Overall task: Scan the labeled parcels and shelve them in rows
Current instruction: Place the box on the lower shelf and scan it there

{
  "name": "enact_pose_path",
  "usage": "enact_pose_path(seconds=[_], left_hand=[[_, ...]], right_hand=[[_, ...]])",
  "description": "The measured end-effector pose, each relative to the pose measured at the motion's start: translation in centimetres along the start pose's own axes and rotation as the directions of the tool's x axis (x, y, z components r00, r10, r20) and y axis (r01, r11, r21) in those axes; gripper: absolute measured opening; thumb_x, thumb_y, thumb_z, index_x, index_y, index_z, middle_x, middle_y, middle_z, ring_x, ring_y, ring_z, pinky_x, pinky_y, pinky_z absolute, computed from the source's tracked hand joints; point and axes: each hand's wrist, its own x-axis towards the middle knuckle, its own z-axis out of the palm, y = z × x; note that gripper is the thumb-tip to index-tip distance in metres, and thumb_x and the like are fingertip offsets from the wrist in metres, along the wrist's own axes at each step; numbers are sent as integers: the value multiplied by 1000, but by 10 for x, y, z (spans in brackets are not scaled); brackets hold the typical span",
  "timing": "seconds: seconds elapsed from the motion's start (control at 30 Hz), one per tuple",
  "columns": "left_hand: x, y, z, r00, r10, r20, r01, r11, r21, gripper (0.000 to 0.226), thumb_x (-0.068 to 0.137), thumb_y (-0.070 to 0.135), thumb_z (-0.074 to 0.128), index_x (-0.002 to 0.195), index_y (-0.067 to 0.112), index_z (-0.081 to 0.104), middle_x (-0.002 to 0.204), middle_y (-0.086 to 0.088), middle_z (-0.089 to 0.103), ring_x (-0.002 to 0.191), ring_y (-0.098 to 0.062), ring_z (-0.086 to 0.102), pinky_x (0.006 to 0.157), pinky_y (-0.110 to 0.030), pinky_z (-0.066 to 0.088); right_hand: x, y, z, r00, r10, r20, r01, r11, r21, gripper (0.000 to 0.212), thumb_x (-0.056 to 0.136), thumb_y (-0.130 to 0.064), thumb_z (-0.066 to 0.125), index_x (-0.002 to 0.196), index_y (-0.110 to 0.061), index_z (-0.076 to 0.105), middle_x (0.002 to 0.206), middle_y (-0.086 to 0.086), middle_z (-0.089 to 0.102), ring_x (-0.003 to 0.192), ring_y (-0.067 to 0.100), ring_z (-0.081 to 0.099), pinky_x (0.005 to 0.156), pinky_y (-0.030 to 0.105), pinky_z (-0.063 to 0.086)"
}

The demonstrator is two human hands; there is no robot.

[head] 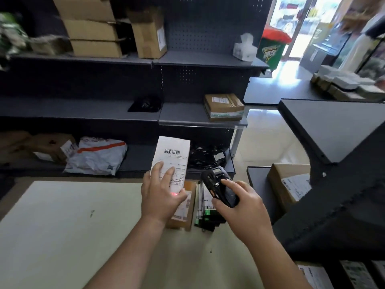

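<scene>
Shelves (83, 110) sparsely stocked. Left hand (160, 197) pinches white labeled parcel (174, 151); right hand (239, 209) grips handheld scanner (218, 184). Scan apparently underway; table parcels (185, 217) remain unshelved.

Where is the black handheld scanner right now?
In the head view, the black handheld scanner sits right of centre in the right hand, just right of the white labelled parcel that the left hand holds.

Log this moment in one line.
phase: scan | left hand: holds white labeled parcel upright | right hand: grips handheld scanner | red scan light: at parcel's lower edge
</scene>
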Motion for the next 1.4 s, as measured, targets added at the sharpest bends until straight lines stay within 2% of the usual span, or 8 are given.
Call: enact_pose_path(seconds=[0.13,0.27,0.57,0.8,1.0,1.1,1.23,1.4], left_hand=[[19,32,-62,994,71,-87,-75,996,-44,73,70,51,63,135,20,56,150,1,32,134,-23,28,112,-43,30],[36,60,-111,970,131,-205,-156,981,-111,70,71,39,77,135,20,56,150,2,31,134,-22,28,111,-45,35],[52,97,-166,911,196,-364,-255,959,-123,68,75,37,77,137,21,53,151,6,26,136,-20,24,110,-45,38],[49,89,-161,890,201,-409,-253,965,-76,68,72,37,79,134,20,57,150,2,30,134,-24,28,107,-49,41],[45,79,-157,880,203,-428,-232,973,-16,65,70,41,74,129,19,60,147,-1,35,131,-30,33,104,-51,41],[44,76,-155,875,218,-431,-235,972,16,64,68,43,70,127,18,61,146,-4,37,131,-34,36,102,-54,42],[41,71,-153,880,236,-412,-234,971,57,65,70,37,80,130,19,59,147,-4,34,133,-33,33,103,-55,41],[32,72,-157,884,238,-403,-220,971,90,66,72,36,81,131,20,58,147,-4,34,133,-32,31,102,-54,42]], right_hand=[[7,-42,-40,994,-78,-79,79,997,8,54,80,-54,71,131,-44,55,123,-17,53,106,7,54,87,24,52],[11,-79,-77,975,-153,-163,162,986,44,53,79,-52,72,130,-43,57,121,-17,55,102,7,57,83,25,53],[8,-117,-114,936,-251,-246,261,965,9,55,79,-56,69,131,-43,57,122,-18,56,105,7,56,88,32,55],[-1,-132,-129,935,-278,-218,288,957,15,54,74,-57,69,127,-47,59,118,-24,54,104,4,55,88,31,53],[-13,-142,-137,957,-280,-74,280,960,-16,55,67,-61,66,121,-54,58,115,-26,54,105,3,54,91,32,51],[-17,-145,-142,957,-289,-35,287,956,-58,55,69,-59,67,123,-53,58,115,-24,55,105,3,53,90,30,50],[-21,-148,-149,950,-313,-8,309,942,-129,55,72,-57,65,126,-52,56,114,-22,55,104,2,52,86,25,48],[-28,-150,-156,942,-333,30,332,921,-206,55,76,-57,63,130,-52,53,118,-22,54,104,3,50,82,22,46]])
